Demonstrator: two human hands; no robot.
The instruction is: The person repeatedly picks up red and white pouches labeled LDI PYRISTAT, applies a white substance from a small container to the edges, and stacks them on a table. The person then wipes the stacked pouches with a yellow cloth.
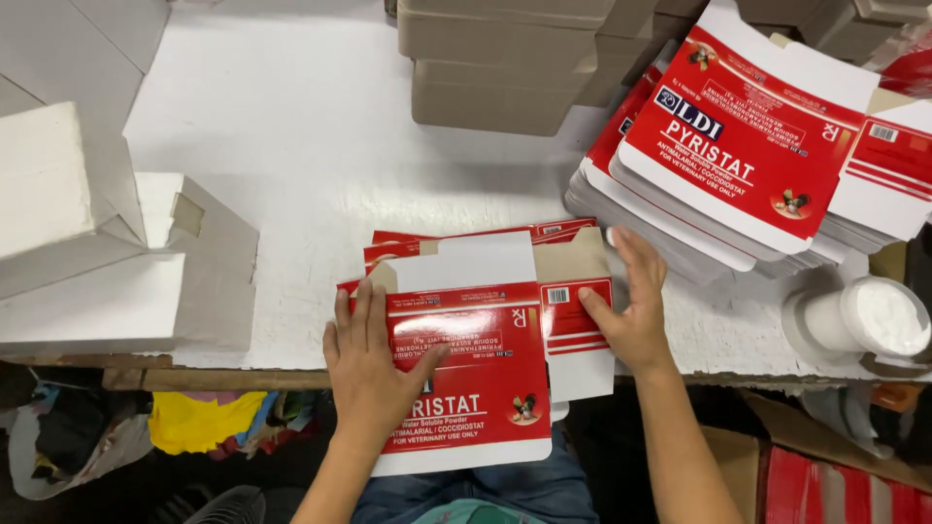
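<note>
Flattened red-and-white carton (pixel 473 374) at near table edge (pixel 291 155), long axis near-far, near end overhanging, more flats beneath mostly hidden, big carton stack (pixel 738 165) far right cut off, left hand (pixel 374 364) spread flat on carton, right hand (pixel 631 306) open, thumb pressing side flap (pixel 573 320)

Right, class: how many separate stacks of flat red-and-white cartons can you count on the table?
2. One small stack lies at the near edge under the left hand and right hand; a large stack sits far right. More may be hidden outside the frame.
</note>
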